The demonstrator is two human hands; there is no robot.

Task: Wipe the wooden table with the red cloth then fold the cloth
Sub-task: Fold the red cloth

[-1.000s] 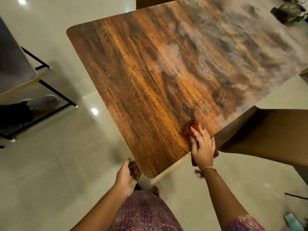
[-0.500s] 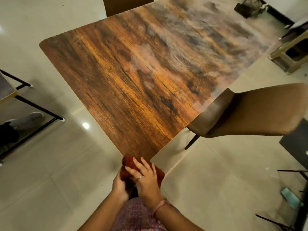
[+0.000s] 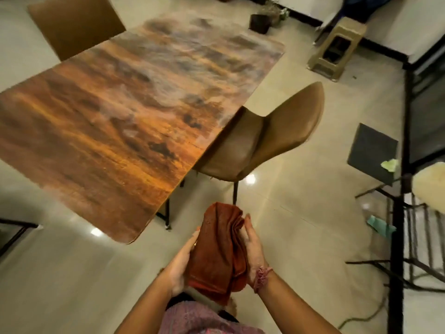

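Note:
The red cloth [image 3: 218, 247] is bunched in loose folds and held upright in the air between both hands, clear of the table's near corner and to its right. My left hand [image 3: 181, 263] presses its left side, palm inward. My right hand [image 3: 251, 249] cups its right side, with fingers along the layered edges. The wooden table [image 3: 101, 131] stretches up and to the left, bare, with pale hazy streaks over its far half.
A tan chair [image 3: 262, 138] is tucked at the table's right edge, and another tan chair [image 3: 74, 25] stands at the far side. On the right are a black metal rack [image 3: 404, 165], a dark box [image 3: 372, 155] and a beige stool [image 3: 337, 47]. Glossy tile floor surrounds everything.
The cloth has come off the table's near corner into the air. Both hands now hold it between them, lower and to the right. The view has swung right.

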